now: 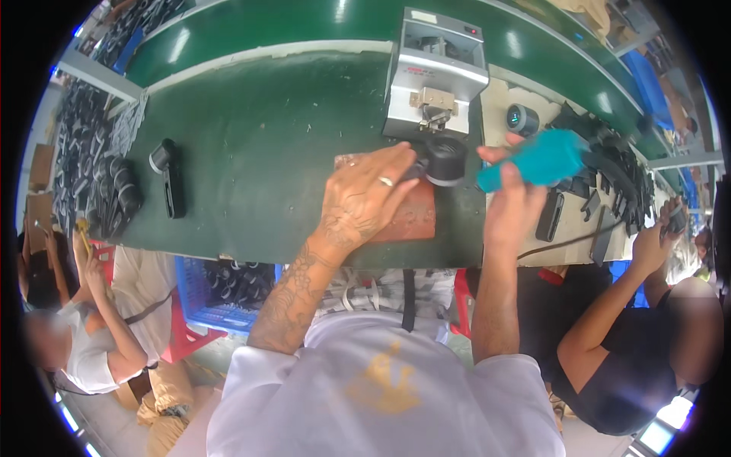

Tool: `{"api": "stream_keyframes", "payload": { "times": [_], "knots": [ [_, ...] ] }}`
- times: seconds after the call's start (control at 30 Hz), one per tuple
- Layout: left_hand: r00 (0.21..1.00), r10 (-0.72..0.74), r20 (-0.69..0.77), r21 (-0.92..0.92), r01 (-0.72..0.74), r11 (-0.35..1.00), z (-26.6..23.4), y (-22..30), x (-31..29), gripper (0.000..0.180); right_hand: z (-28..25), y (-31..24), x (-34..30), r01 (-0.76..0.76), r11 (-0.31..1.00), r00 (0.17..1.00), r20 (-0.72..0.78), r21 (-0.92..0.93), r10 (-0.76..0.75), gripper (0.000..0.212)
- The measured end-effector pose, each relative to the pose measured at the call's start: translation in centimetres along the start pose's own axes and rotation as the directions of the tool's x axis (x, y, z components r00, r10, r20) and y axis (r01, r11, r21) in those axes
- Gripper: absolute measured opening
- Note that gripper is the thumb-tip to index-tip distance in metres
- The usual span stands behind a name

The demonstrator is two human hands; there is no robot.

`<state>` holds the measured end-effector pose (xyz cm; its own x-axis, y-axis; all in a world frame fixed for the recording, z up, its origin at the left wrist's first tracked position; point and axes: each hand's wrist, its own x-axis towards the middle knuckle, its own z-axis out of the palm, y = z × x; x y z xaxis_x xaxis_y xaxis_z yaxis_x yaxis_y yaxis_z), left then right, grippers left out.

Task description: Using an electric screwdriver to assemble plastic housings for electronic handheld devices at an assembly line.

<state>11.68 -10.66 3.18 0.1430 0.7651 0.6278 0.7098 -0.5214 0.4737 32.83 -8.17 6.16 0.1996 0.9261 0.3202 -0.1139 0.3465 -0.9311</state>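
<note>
My left hand (365, 192), tattooed and wearing a ring, is closed round the slim part of a black device with a round head (446, 161). The head points right, over a reddish-brown pad (415, 217) on the green table. My right hand (512, 209) grips a teal power screwdriver (537, 160), smeared by motion, just right of the device. Its tip cannot be made out, and the two things look apart. Straight behind the device stands a grey screw feeder machine (434, 80) with a small metal outlet at its front.
A similar black device (171, 183) lies on the left of the table (251, 122). Black parts are heaped at far left (114, 190) and right (609, 164). A round unit with a lit display (521, 118) stands beside the machine. Co-workers sit on both sides; a blue crate (205, 301) stands below.
</note>
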Motion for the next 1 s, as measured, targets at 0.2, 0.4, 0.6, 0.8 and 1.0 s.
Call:
{"api": "stream_keyframes", "payload": {
  "times": [0.2, 0.4, 0.6, 0.8, 1.0],
  "knots": [
    [0.953, 0.168, 0.254, -0.007, -0.172, 0.985, -0.4, -0.2, 0.5, 0.035, -0.5, -4.1, -1.7, -0.038, 0.988, 0.998, 0.059, 0.151, 0.029, 0.054],
    [0.94, 0.112, 0.323, -0.095, -0.085, 0.992, -0.6, -0.4, 0.9, 0.032, 3.3, -4.5, -1.6, 0.052, 0.984, 0.988, 0.134, 0.17, -0.075, 0.063],
    [0.955, -0.034, 0.294, -0.214, 0.1, 0.972, -0.5, -0.1, 1.1, 0.033, 4.6, -3.0, -0.7, 0.091, 0.98, 0.981, 0.155, 0.175, -0.118, 0.054],
    [0.944, -0.023, 0.328, -0.186, 0.089, 0.979, -0.5, -0.2, 0.6, 0.034, 5.3, -2.2, -0.9, 0.043, 0.992, 0.986, 0.152, 0.121, -0.061, 0.042],
    [0.942, -0.018, 0.335, -0.171, 0.08, 0.982, -0.2, -0.4, 1.0, 0.033, 5.0, -1.4, -0.5, 0.03, 0.998, 0.975, 0.218, 0.059, -0.042, 0.046]
  ]
}}
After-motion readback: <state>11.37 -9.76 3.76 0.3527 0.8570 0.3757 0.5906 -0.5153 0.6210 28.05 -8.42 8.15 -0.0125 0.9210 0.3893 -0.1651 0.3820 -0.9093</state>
